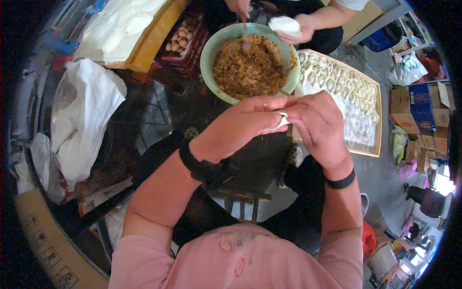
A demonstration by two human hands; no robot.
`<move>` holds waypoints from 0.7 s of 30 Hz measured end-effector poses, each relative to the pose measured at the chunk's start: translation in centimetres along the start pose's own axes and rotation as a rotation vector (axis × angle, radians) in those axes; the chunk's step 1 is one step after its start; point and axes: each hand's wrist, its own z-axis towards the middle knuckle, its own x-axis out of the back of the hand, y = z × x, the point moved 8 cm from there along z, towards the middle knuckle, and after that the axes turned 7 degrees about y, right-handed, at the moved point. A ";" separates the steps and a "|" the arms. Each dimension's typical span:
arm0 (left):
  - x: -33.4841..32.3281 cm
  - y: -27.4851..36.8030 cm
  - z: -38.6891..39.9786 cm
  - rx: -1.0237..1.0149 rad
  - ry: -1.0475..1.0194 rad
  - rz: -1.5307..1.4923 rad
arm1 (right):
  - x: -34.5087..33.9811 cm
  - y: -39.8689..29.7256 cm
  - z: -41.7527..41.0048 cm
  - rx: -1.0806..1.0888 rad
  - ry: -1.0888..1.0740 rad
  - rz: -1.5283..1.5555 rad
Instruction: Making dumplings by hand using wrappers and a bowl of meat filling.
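Note:
Between both hands, just in front of the bowl, is a small folded dumpling (280, 122) of white dough, mostly covered by fingers. My left hand (240, 124) cradles it from the left, thumb on top. My right hand (317, 121) pinches its right end. A thin wooden stick (283, 92) slants from the filling towards my right hand; whether the hand holds it is hidden. The large pale green bowl (206, 68) contains brown minced filling (234, 68). To its right, a wooden-edged tray (378, 123) carries rows of shaped dumplings (337, 77) on a floured surface.
Across the bowl, another person's hand (303, 30) holds a dough wrapper (285, 26); their other hand (240, 7) has a utensil in the filling. Eggs (179, 39) sit in a red crate beside a floured board (119, 36). White cloth (86, 112) hangs at left; cardboard boxes (420, 108) stand right.

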 end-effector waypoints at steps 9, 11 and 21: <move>-0.5 3.9 -1.9 -0.755 0.169 0.776 | 0.8 -0.9 1.1 -0.176 0.054 0.095; -1.0 3.9 -2.1 -0.796 0.224 0.720 | 0.5 -0.5 1.0 -0.238 0.045 0.094; -0.6 3.6 -2.0 -0.623 0.279 0.508 | -0.2 0.7 0.6 -0.425 0.068 0.242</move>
